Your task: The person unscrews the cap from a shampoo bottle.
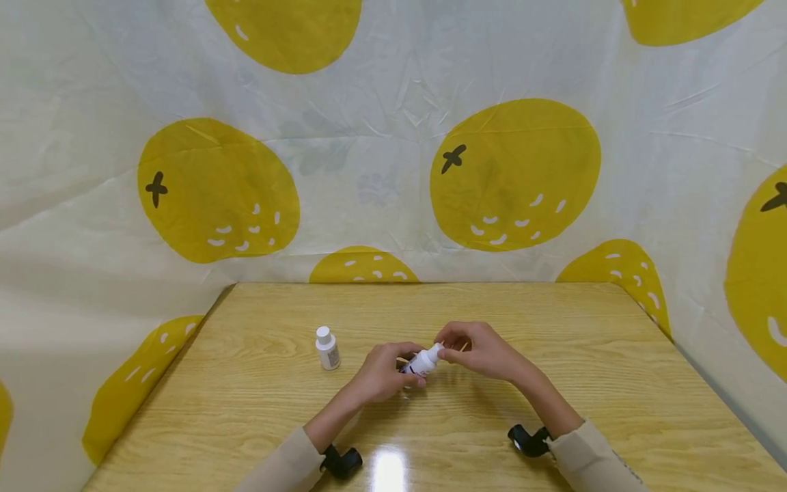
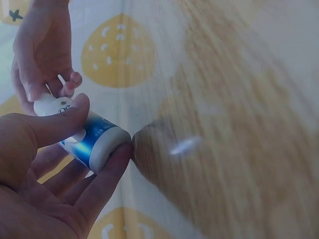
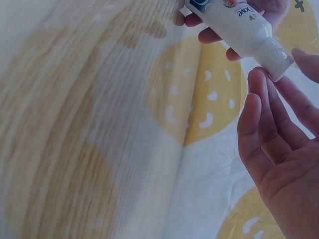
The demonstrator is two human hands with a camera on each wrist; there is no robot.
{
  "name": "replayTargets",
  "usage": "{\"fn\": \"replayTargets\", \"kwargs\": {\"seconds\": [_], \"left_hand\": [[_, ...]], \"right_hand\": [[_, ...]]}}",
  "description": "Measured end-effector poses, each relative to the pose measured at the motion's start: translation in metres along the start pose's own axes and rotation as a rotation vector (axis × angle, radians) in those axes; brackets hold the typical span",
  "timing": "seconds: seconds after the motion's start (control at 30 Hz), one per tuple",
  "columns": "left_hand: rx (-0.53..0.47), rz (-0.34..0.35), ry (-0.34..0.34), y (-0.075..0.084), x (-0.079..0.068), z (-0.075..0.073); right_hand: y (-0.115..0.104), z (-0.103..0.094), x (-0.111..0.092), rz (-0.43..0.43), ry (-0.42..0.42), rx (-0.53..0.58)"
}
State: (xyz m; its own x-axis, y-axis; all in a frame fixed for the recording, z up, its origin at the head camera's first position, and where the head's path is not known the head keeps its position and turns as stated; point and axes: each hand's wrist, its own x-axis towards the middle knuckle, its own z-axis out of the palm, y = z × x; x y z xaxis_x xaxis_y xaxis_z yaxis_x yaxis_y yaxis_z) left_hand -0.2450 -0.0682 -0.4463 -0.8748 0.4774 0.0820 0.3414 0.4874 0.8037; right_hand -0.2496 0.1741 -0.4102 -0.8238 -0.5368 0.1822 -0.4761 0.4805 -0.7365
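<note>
Left hand [image 1: 382, 374] curls round a white bottle [image 1: 421, 365], thumb across one side, fingers beneath and at the base; it is closed only as far as the bottle's width allows; the bottle lies tilted between the two hands, cap end up and toward the right hand [image 1: 484, 350]; "Dove" lettering faces the right wrist view, a blue label [image 2: 88, 144] shows near the base in the left wrist view; whether fingertips touch the table [image 1: 270, 403] there, cannot tell.

Right hand has thumb and forefinger at opposite sides of the white cap [image 3: 274, 57], a light pinch (how firmly, cannot tell); its other fingers are bent a little and spread loosely, partly open; the cap sits on the bottle's neck.

Second bottle [image 1: 328, 351], also white and capped, stands upright on the table, left of the left hand and apart from it; small print on its side, too small to read.

Table is wood-grained; a bright reflection [image 1: 389, 471] shows at the near edge of the view; black wrist devices [image 1: 343, 463] sit at both beige cuffs [image 1: 287, 459]; pale cloth [image 1: 363, 184] with big yellow fruit prints hangs behind and at the sides.
</note>
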Motion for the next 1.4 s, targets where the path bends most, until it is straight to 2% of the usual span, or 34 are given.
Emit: {"fn": "replayTargets", "kwargs": {"seconds": [0.43,0.67,1.07,1.4], "left_hand": [[-0.01,0.001,-0.001,-0.0001,0.0005,0.0003],[-0.006,0.006,-0.001,-0.0014,0.0005,0.0011],[0.001,0.007,0.0,-0.0007,0.0009,0.0009],[-0.01,0.007,0.0,-0.0017,0.0003,0.0014]], "right_hand": [[0.0027,0.0008,0.0003,-0.004,0.0,-0.004],[0.0024,0.0023,0.0009,0.034,-0.001,0.027],[0.0013,0.0,0.0006,0.014,0.01,-0.007],[0.0021,-0.0006,-0.0005,-0.012,-0.011,0.02]]}}
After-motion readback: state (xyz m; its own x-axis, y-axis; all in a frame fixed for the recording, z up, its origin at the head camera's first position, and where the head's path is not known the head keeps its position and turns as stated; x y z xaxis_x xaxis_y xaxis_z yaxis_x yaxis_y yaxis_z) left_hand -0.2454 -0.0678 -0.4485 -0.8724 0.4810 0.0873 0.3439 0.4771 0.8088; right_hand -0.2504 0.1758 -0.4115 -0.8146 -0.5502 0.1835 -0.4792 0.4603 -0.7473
